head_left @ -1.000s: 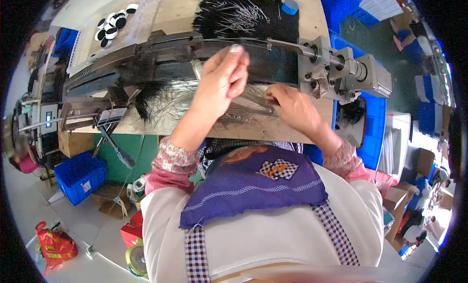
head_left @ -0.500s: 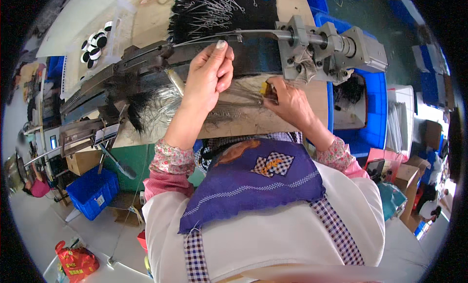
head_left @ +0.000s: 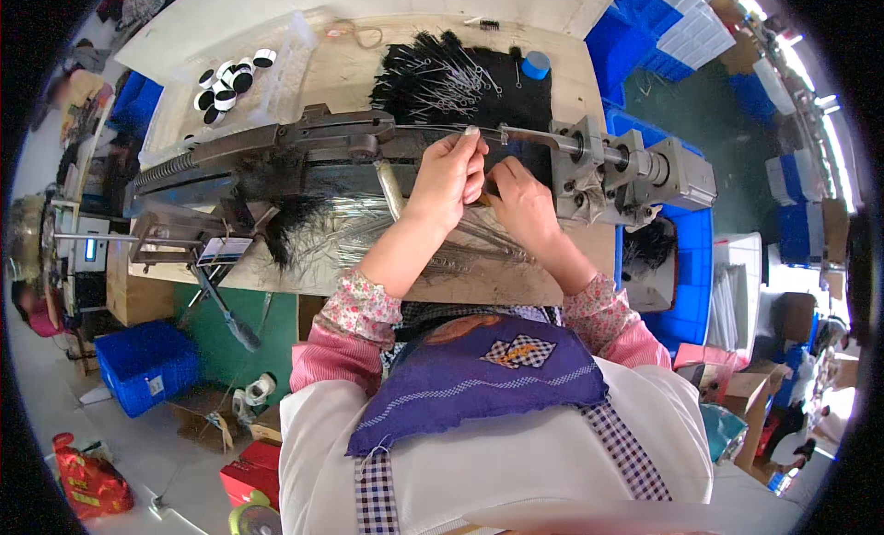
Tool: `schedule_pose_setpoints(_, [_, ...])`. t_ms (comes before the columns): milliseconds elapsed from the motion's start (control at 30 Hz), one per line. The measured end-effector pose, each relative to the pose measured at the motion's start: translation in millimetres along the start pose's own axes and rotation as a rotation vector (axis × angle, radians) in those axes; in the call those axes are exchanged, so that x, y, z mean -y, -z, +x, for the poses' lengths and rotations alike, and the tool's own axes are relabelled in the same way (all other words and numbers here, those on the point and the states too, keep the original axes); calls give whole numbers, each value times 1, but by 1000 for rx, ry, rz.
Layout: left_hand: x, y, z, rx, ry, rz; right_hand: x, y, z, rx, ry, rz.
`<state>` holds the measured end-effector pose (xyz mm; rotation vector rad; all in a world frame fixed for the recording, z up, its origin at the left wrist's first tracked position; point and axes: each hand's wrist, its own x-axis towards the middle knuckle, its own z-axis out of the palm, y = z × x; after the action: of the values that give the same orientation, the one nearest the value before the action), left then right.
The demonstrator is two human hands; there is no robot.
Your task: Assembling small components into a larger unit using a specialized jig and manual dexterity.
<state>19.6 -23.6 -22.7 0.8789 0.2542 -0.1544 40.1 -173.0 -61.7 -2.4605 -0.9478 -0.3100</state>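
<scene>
My left hand (head_left: 449, 180) is closed in a pinch over the long machine, its fingertips on a thin metal wire (head_left: 424, 126) that runs along the machine's top. Close beside it on the right, my right hand (head_left: 523, 203) is closed round a small yellow object (head_left: 485, 200), mostly hidden by the fingers. The dark steel bar of the machine (head_left: 336, 178) stretches left of both hands. To their right sits the grey clamp block with its shaft and motor (head_left: 635, 162). Loose thin wires (head_left: 345, 236) lie on the bench under my wrists.
Behind the machine, small wire brushes with looped ends (head_left: 451, 79) lie on a black cloth (head_left: 527, 111), near a blue round cap (head_left: 536, 65). A clear tray (head_left: 293, 70) holds several black-and-white caps. A lever handle (head_left: 241, 334) hangs at the left. Blue crates (head_left: 692, 286) stand at the right.
My right hand has come up beside my left, and the yellow object is now mostly covered. The whole view has shifted, showing more of the bench's far side.
</scene>
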Motion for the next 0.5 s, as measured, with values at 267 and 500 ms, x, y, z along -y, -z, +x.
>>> schedule_pose_setpoints(267, [-3,1,-10,-287,-315,-8,20,114,28,285,250,-75])
schedule_pose_setpoints(500, [-2,-4,-13,-276,-299,-38,19,67,138,533,215,215])
